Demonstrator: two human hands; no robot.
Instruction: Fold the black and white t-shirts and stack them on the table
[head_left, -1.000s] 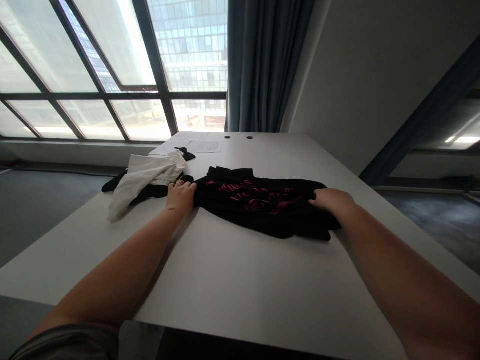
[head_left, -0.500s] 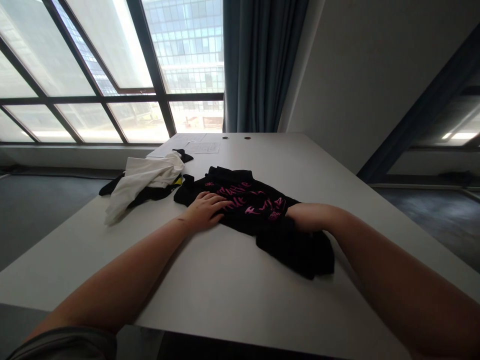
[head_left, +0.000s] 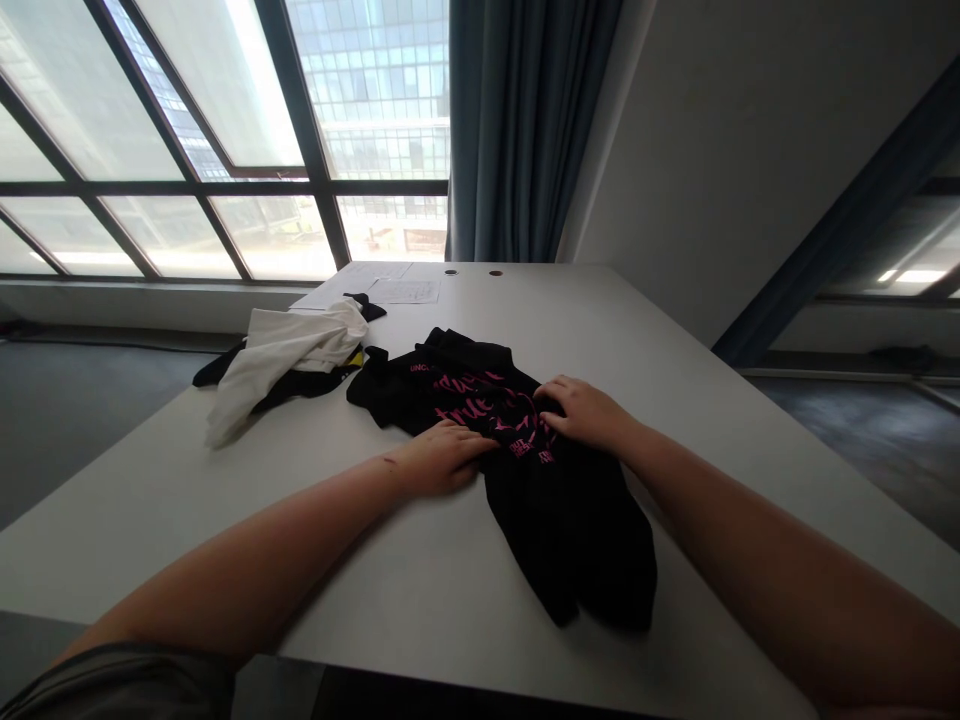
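A black T-shirt (head_left: 577,530) with pink lettering lies rumpled on the white table, its lower part spreading toward the near edge. My left hand (head_left: 446,457) rests on the shirt's left side, fingers stretched out across the cloth below the print. On the opposite side, my right hand (head_left: 581,410) touches the shirt beside the lettering, fingers apart and slightly bent. Both hands press on the fabric from above; neither appears to grip it.
A white garment (head_left: 289,350) lies loosely over black clothing (head_left: 300,390) at the table's left edge. Paper sheets (head_left: 405,291) are at the far end, near two round holes. A blue curtain (head_left: 525,130) hangs beyond the white table (head_left: 390,580).
My right hand has come out from the shirt's fold and moved left and up. My left hand has slid right and nearer. The shirt's bottom part now extends further toward me.
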